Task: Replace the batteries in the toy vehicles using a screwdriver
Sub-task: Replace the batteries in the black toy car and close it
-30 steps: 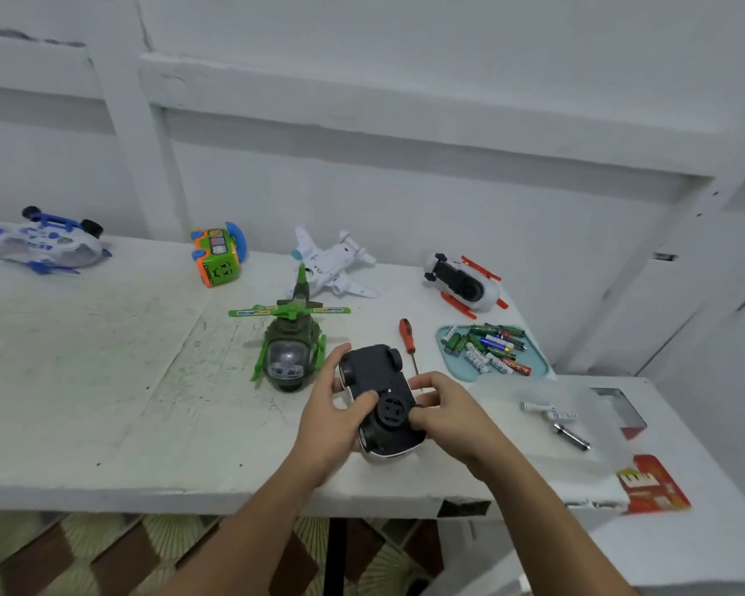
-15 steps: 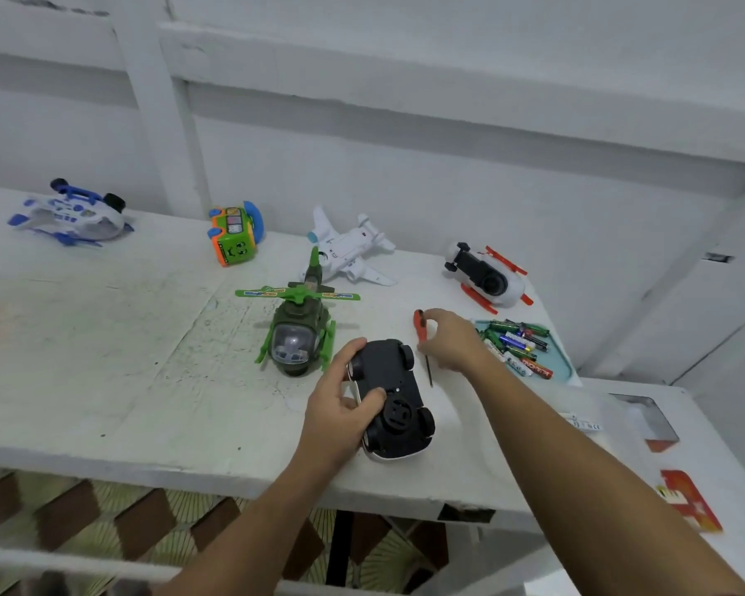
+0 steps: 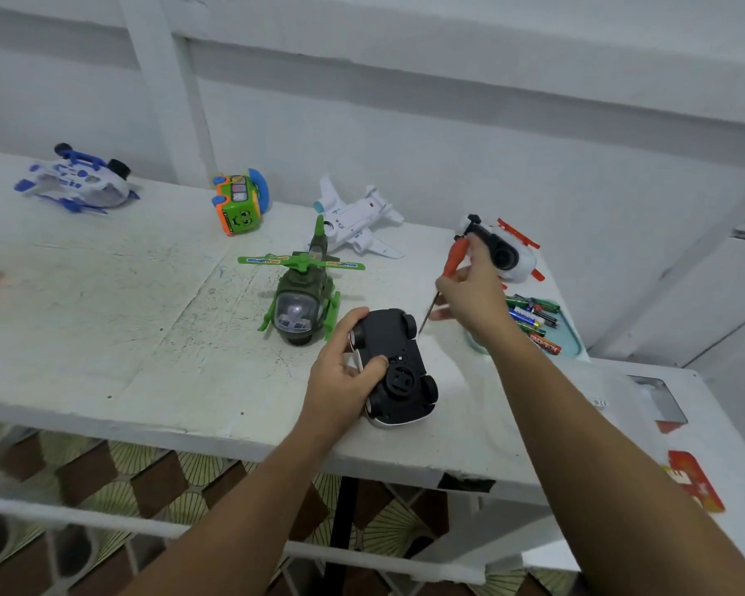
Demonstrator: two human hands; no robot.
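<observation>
Left hand grips the upturned black toy car near the table's near edge, thumb on its underside. Right hand, earlier reaching to the tabletop, now pinches the raised screwdriver, tip slanting down beside the car's far right wheel.

Almost nothing could be read for certain. A red battery at the near edge of the tray, on the right of the surface, carried a line of light capital letters, too blurred to spell out. The rotor blades of the green helicopter bore small blue and orange lettering, equally illegible. Further right, a white tag and a red card showed marks too small to read.
</observation>
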